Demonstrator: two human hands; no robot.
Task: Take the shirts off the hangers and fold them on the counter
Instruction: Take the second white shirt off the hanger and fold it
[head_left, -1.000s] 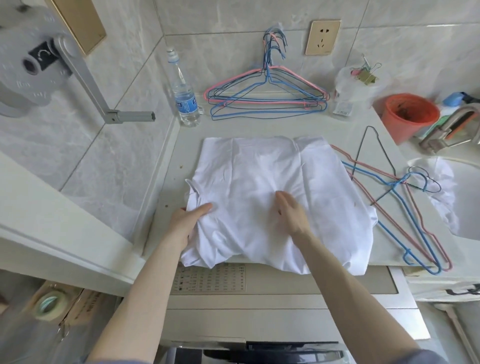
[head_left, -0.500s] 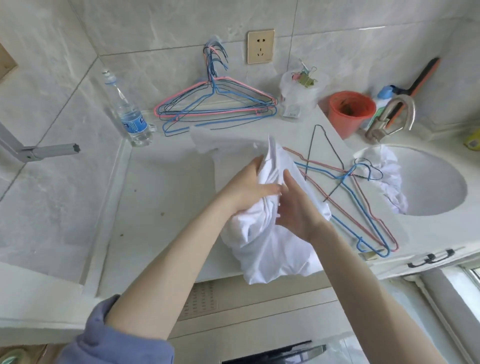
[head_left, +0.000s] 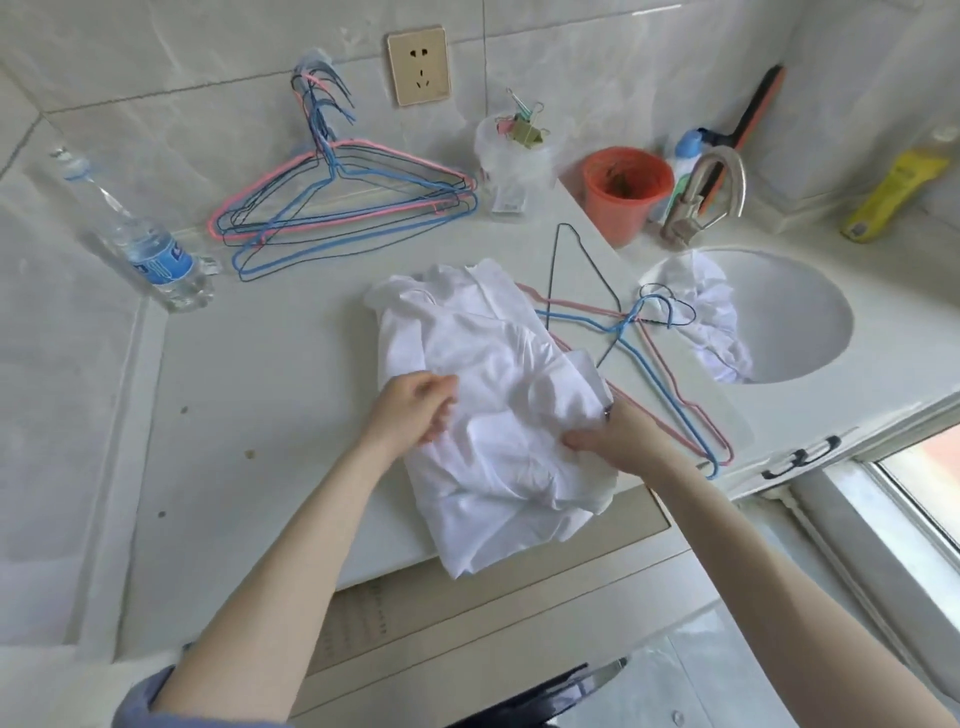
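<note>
A white shirt (head_left: 498, 415) lies on the pale counter (head_left: 249, 395), doubled over lengthwise into a narrow strip whose near end hangs past the front edge. My left hand (head_left: 413, 410) sits at the strip's left edge with fingers curled on the cloth, slightly blurred. My right hand (head_left: 618, 436) pinches the right edge, thumb on top. Three empty wire hangers (head_left: 654, 358) lie just right of the shirt, partly under it. Another white shirt (head_left: 711, 317) is crumpled in the sink.
A bunch of pink, blue and black hangers (head_left: 337, 208) leans against the back wall. A water bottle (head_left: 150, 254) stands at back left. An orange cup (head_left: 623, 192), a faucet (head_left: 706, 197) and a plastic bag with clips (head_left: 514, 156) crowd the back right beside the sink (head_left: 800, 322).
The shirt went from spread flat, to gathered up between both hands, to laid down again as a narrow folded strip. The view has swung to the right.
</note>
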